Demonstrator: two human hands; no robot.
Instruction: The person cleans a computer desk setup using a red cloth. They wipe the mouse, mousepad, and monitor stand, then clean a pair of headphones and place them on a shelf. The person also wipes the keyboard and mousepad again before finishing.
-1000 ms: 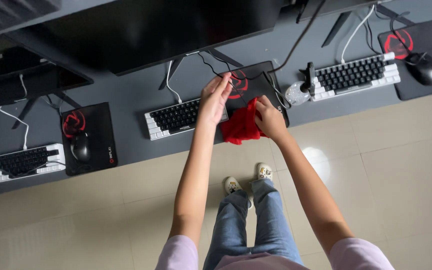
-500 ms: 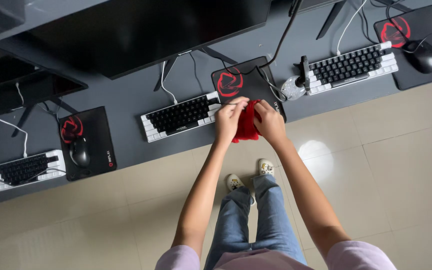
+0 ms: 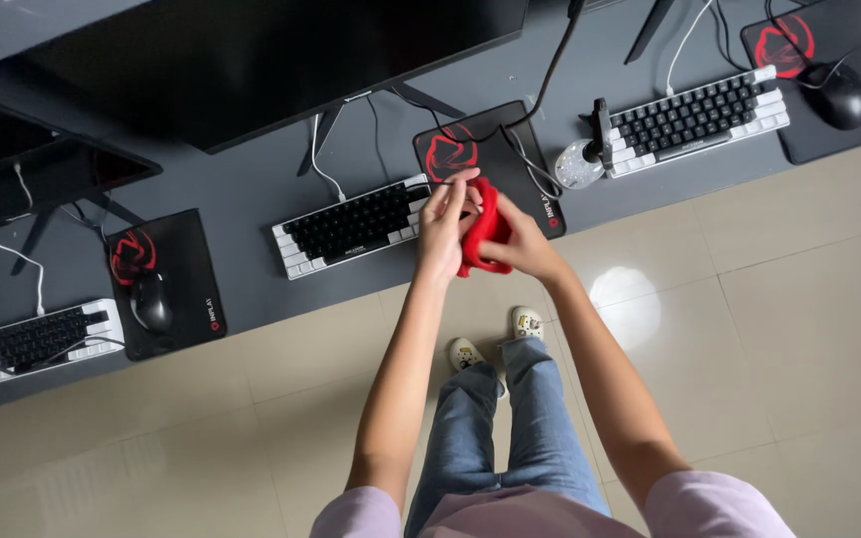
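– What do the fingers (image 3: pixel 447 195) hold?
– Both hands, left (image 3: pixel 442 231) and right (image 3: pixel 522 246), are closed on a red cloth (image 3: pixel 485 231).
– Where is it?
– In the air above the worktop (image 3: pixel 251 189) edge, by the keyboard (image 3: pixel 351 224) and mousepad (image 3: pixel 490 159).

cloth (image 3: pixel 485 229) in both hands: solid red. bench (image 3: pixel 251 194): dark grey. middle keyboard (image 3: pixel 351 227): black keys, white frame; same scheme on right keyboard (image 3: pixel 700 118) and left keyboard (image 3: pixel 42 339). mouse pads: black with red swirl emblem, centre pad (image 3: pixel 455 154), left pad (image 3: pixel 166 284), right pad (image 3: pixel 789 50). mice (image 3: pixel 151 304) black. monitor (image 3: pixel 251 60) black. floor (image 3: pixel 769 279): beige tile. jeans (image 3: pixel 490 428) blue, sleeves (image 3: pixel 715 503) pale pink.
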